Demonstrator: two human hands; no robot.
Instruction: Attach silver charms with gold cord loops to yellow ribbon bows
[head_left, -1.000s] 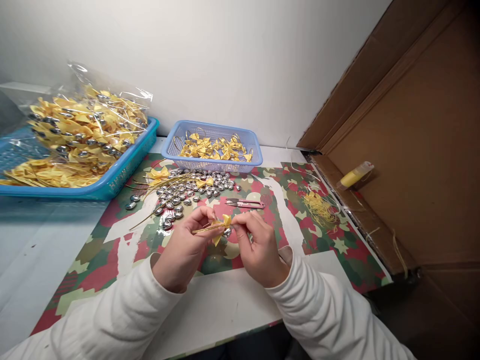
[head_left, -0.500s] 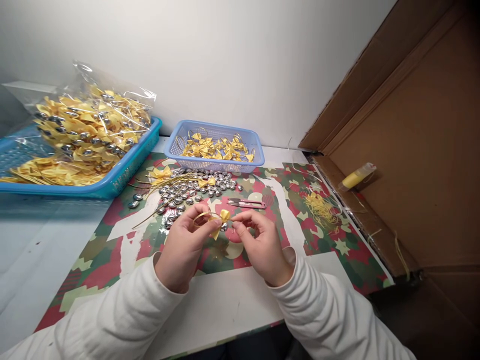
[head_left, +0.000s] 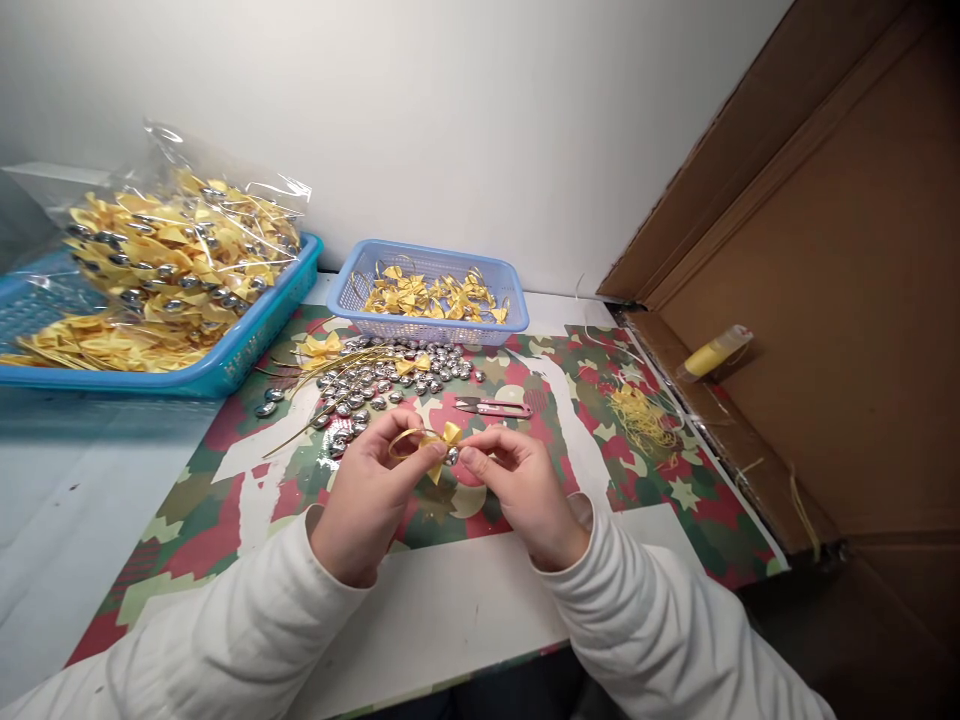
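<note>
White wall behind, camouflage-print mat on the table (head_left: 450,610), and right at the centre of it both hands meet. Left hand (head_left: 367,495) has thumb and forefinger pressed together on a small yellow ribbon bow (head_left: 442,445), with a loop of gold cord (head_left: 409,438) arching back over its knuckles. Right hand (head_left: 521,490) comes in from three o'clock, its fingertips pinching the bow's other side, seemingly where a small silver piece sits, though that is too tiny to be sure of. The bow hangs just above the mat between the two grips, held close and low, likely to keep such small work steady.

Out from there: at twelve o'clock, just past the fingers, lie pink thread snips (head_left: 495,407), within easy reach. Beyond them a scatter of silver beads (head_left: 390,375) and loose gold cords (head_left: 315,395), spread flat so single pieces can be picked off. Farther at twelve, a lilac basket (head_left: 517,315) holds yellow bows. At ten o'clock a blue tray (head_left: 255,345) carries a clear bag of bows (head_left: 180,250). At two o'clock, a heap of yellow thread trimmings (head_left: 637,415), and on the cardboard flap (head_left: 825,350) a yellow tube (head_left: 712,352).
</note>
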